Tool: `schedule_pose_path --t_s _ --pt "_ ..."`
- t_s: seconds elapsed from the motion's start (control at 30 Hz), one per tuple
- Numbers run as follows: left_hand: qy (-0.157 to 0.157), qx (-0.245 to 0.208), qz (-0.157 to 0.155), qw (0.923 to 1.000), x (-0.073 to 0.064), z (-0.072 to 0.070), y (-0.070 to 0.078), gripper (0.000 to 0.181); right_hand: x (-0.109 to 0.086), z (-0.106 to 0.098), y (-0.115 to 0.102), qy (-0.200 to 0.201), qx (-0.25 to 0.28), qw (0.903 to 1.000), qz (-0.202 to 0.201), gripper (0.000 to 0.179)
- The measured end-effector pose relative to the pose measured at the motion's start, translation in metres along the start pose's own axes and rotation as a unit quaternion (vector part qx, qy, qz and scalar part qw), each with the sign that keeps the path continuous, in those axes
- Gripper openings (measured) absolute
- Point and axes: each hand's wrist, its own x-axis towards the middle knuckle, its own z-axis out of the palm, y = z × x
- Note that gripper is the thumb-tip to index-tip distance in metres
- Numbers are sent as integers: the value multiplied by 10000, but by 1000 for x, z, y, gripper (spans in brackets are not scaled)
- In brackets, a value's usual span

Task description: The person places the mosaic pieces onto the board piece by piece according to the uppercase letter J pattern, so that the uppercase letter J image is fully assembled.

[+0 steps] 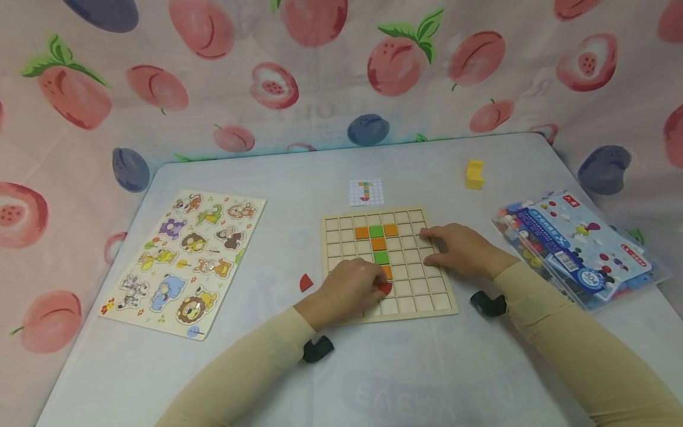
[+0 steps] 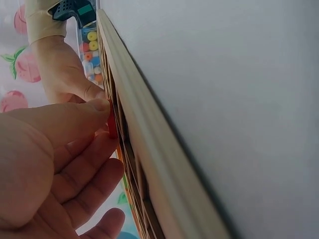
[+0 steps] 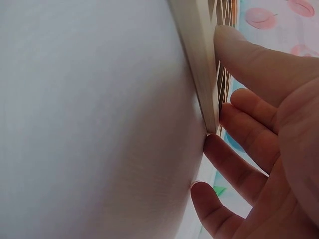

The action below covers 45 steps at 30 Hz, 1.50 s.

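Note:
A wooden grid board lies flat in the middle of the table. Orange and green square tiles form a T-like column in its cells. My left hand pinches a red quarter-circle piece just below the lowest orange tile. In the left wrist view, thumb and fingertip hold this red piece on edge, right at the board's surface. With fingers loosely spread, my right hand rests at the board's right edge; its thumb lies on the rim in the right wrist view.
Left of the board lies another red quarter-circle. A small pattern card sits behind the board. An animal puzzle board is at the left, a clear box of colourful beads at the right, and a yellow block toward the back.

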Motion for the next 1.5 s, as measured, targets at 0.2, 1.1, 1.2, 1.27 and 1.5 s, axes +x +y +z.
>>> schedule_pose_path --t_s 0.2,1.1,1.2,1.27,1.5 --pt "13 71 5 10000 1 1 1 12 0 0 0 3 2 10000 -10 62" --pt "225 216 105 9995 2 3 1 10 -2 1 0 80 43 9999 -98 60" --pt "229 207 109 9995 1 3 1 8 -2 1 1 103 34 9999 -131 60" --pt "186 200 74 9996 1 3 0 7 -1 1 1 109 25 9998 -147 60" --pt "137 194 -177 9996 -3 -2 -5 15 0 1 1 68 -19 9999 -87 60"
